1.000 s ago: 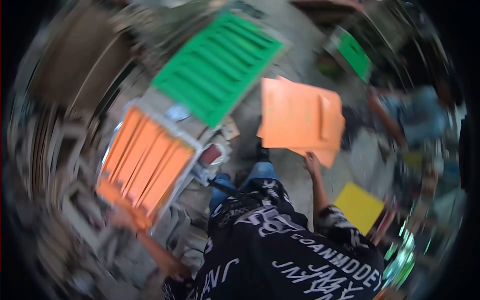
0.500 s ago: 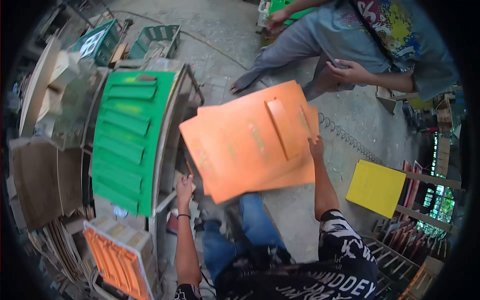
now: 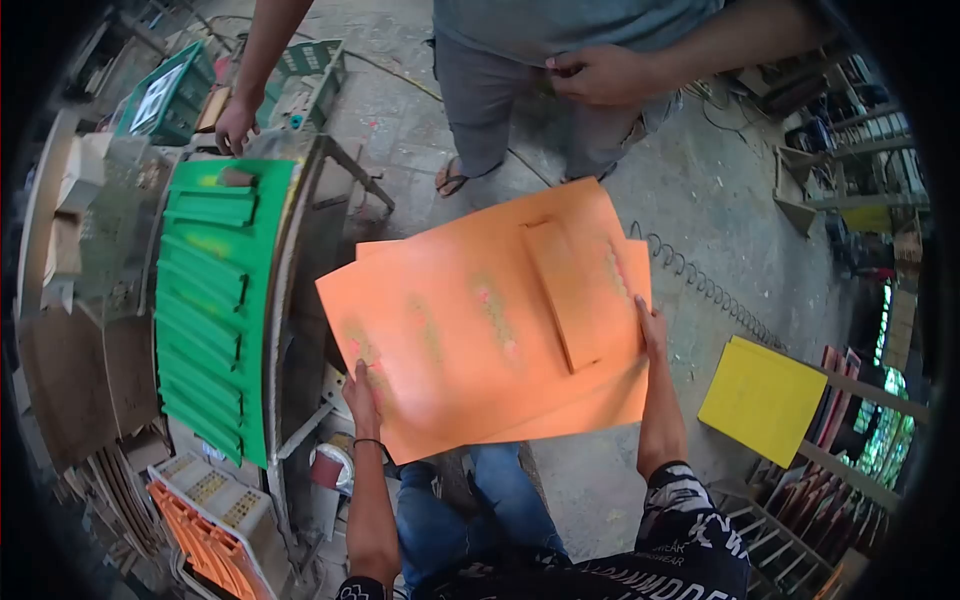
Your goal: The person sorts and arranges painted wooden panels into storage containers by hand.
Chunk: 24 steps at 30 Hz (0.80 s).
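Observation:
A large orange sheet is in front of my body, with a second orange sheet showing beneath it at another angle. Several rough greenish and pink patches mark the upper one, and a flat orange strip lies across its right part. My left hand is closed on the lower left edge, thumb on top. At the right edge, my right hand grips the sheets; its fingers underneath are hidden.
Green strips lie on a green sheet on the left table. A co-worker stands opposite, one hand near that table. A yellow stack is at right, and orange pieces sit by a crate at lower left.
My left hand, apart from the sheets before, now holds their left edge. The orange sheets have shifted slightly left and toward me. The co-worker has moved left, reaching toward the green sheet.

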Each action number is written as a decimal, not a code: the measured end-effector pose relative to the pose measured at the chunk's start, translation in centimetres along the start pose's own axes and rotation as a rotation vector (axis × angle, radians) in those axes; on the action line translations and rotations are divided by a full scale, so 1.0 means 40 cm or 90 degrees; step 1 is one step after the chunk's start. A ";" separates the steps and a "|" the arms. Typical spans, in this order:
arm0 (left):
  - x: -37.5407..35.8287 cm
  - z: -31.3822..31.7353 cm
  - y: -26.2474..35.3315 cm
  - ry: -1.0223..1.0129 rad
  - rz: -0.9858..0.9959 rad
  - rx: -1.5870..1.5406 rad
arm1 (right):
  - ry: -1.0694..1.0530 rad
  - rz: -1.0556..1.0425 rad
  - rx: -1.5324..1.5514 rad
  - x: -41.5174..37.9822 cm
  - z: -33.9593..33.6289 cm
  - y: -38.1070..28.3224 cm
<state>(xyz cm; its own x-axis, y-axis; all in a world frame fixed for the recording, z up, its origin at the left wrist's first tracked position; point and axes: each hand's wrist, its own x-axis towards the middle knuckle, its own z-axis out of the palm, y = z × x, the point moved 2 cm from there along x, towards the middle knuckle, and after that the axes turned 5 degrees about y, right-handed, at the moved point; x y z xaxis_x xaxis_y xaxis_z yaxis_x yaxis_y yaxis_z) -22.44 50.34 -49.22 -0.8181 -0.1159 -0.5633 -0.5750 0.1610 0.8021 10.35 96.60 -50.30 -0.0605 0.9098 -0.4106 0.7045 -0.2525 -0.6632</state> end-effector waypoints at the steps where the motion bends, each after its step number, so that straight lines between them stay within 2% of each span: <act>1: -0.028 -0.015 0.024 0.017 0.006 -0.007 | 0.003 0.000 0.021 -0.069 -0.023 -0.066; 3: -0.097 -0.051 0.072 0.007 -0.034 0.072 | 0.058 0.010 -0.110 -0.103 -0.073 -0.044; 5: -0.153 -0.086 0.104 0.036 0.008 0.025 | 0.058 -0.016 0.018 -0.129 -0.110 0.035; 9: -0.263 -0.211 0.141 0.038 0.053 0.016 | 0.101 -0.023 -0.050 -0.303 -0.255 0.030; 11: -0.310 -0.295 0.148 -0.011 0.009 0.022 | 0.105 -0.005 -0.088 -0.397 -0.325 0.031; 13: -0.365 -0.371 0.188 -0.007 0.034 0.045 | 0.097 -0.037 -0.063 -0.534 -0.373 -0.047; 15: -0.393 -0.455 0.201 -0.010 0.057 0.082 | 0.093 -0.053 -0.036 -0.649 -0.394 -0.059; 17: -0.412 -0.536 0.209 0.009 0.168 0.050 | 0.110 -0.050 0.018 -0.743 -0.421 -0.060; 19: -0.442 -0.626 0.231 0.016 0.143 0.067 | 0.100 -0.079 0.015 -0.837 -0.444 -0.094; 21: -0.469 -0.702 0.248 0.028 0.128 0.073 | 0.083 -0.058 -0.041 -0.888 -0.449 -0.137; 24: -0.516 -0.791 0.260 0.081 0.182 0.034 | 0.083 -0.119 0.038 -0.902 -0.423 -0.186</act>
<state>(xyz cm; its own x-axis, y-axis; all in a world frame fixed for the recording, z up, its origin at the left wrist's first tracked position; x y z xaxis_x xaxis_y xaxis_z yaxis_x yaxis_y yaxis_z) -11.46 23.38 -22.99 -0.9419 -0.1792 -0.2840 -0.3234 0.2562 0.9109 19.24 71.25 -19.97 -0.0915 0.9762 -0.1964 0.6459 -0.0919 -0.7579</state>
